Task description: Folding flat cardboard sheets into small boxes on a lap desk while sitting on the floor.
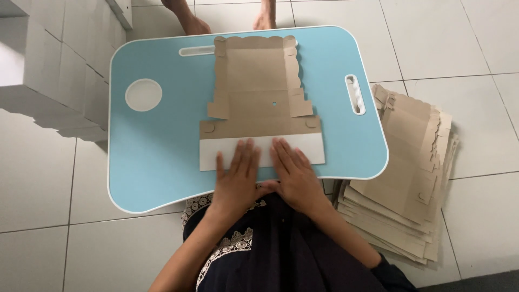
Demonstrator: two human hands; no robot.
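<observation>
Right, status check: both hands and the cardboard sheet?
Left hand and right hand flat, pressing white folded flap of brown die-cut cardboard sheet. Nothing obstructing.

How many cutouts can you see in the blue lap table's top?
3 in the blue lap table: a round cup hole at left, a long slot along the far edge, partly hidden by the cardboard blank, and a handle slot at right.

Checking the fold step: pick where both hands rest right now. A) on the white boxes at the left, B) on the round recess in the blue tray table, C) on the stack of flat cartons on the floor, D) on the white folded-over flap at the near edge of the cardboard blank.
D: the left hand and right hand both press flat on the white flap of the cardboard blank.
</observation>
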